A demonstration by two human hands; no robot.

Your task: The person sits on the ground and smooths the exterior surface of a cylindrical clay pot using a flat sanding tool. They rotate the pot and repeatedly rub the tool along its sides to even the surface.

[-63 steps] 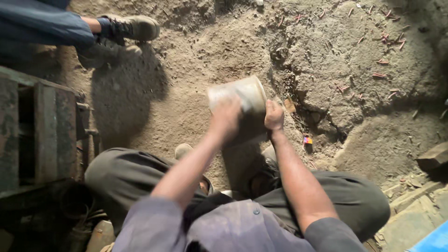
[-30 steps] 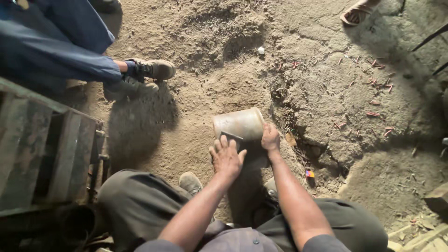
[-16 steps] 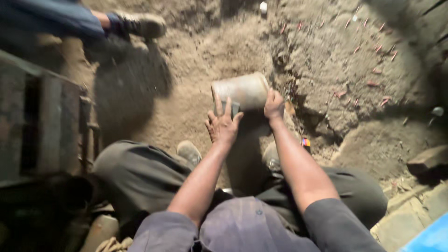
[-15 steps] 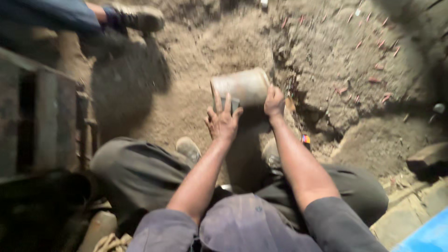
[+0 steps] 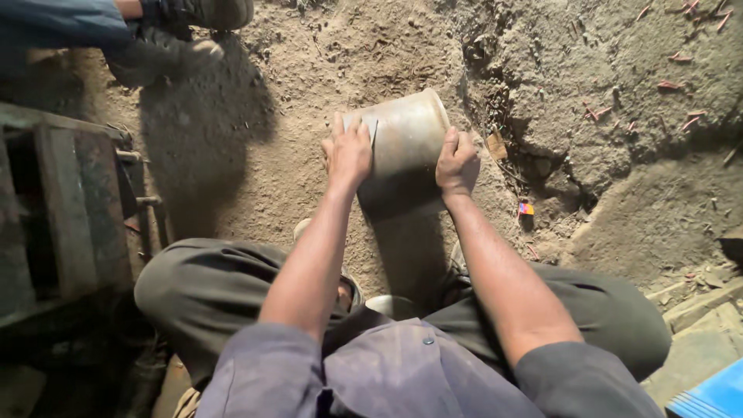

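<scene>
Dark shoe (image 5: 203, 13), wooden frame (image 5: 66, 209), sandy ground (image 5: 255, 155)

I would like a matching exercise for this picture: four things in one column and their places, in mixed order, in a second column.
Things:
1. metal pot
2. shoe
3. blue sheet
4. wooden frame

Places:
A. bottom right corner
B. left edge
C. between the left hand and the right hand
D. top left

Pairs: 1-C, 2-D, 3-A, 4-B
</scene>
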